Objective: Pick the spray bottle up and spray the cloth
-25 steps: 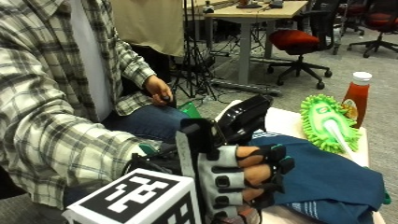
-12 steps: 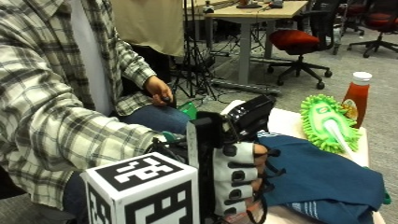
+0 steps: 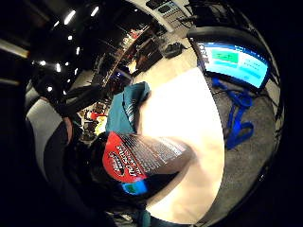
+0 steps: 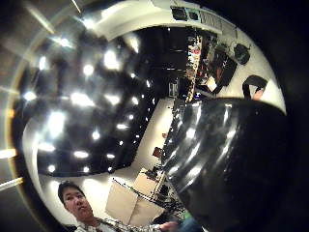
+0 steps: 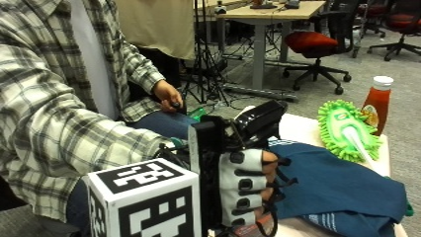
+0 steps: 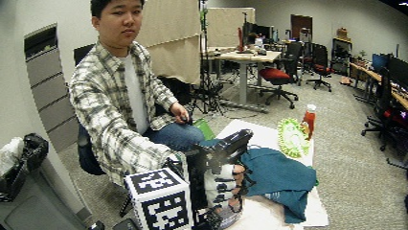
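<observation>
My gloved right hand (image 5: 246, 185) grips a spray bottle at the table's near edge, fingers curled round its body. The bottle's glossy black spray head (image 5: 260, 121) sticks up above the hand and points over the teal cloth (image 5: 335, 187). That cloth lies crumpled on the white table (image 5: 299, 128), right beside the hand. In the wide outside view the hand (image 6: 223, 184), spray head (image 6: 229, 143) and cloth (image 6: 277, 172) stand the same way. The little finger side palm view shows the bottle's red label (image 3: 137, 161) close up, with the cloth (image 3: 125, 109) beyond it. The spray head (image 4: 227, 159) fills much of the thumb side palm view.
A green fluffy duster (image 5: 345, 131) lies past the cloth near the table's far edge, with a ketchup bottle (image 5: 376, 103) upright beside it. The person's bare left hand (image 5: 168, 96) rests on their lap. Office chairs and desks stand behind.
The gloved hand has turned a little at the wrist while keeping its grip on the bottle. The spray head stays in nearly the same place above the cloth's near edge.
</observation>
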Available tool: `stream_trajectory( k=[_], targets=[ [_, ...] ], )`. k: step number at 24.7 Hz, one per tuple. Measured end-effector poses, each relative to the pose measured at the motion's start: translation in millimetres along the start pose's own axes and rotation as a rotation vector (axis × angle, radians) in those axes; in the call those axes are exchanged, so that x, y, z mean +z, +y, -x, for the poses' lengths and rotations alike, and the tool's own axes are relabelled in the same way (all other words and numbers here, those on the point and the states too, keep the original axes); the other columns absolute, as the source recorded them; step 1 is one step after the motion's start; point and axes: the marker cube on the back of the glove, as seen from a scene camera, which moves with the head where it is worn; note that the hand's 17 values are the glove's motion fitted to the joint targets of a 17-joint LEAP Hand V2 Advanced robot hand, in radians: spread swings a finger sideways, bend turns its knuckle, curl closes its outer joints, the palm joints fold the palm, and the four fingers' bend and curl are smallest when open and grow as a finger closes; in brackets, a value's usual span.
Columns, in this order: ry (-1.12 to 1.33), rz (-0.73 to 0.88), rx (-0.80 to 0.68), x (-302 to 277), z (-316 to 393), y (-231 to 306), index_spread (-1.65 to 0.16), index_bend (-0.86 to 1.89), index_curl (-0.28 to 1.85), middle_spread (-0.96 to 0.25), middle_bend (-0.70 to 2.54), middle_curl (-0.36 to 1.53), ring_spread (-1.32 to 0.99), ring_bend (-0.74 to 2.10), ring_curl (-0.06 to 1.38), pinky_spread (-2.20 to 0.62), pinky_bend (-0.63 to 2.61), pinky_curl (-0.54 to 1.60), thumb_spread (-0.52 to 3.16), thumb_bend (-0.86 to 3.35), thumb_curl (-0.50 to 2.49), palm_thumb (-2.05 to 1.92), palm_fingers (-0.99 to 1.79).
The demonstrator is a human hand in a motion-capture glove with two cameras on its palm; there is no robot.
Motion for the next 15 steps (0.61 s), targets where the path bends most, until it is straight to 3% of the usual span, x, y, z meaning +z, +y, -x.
stream_trajectory(
  k=[15],
  targets=[
    [-0.025,0.043,-0.017,-1.2,-0.1,3.8,-0.26,0.43,0.56,-0.13,0.61,0.52,-0.20,0.61,0.48,-0.11,0.34,0.41,0.05,-0.02,0.75,1.06,1.35]
  ],
)
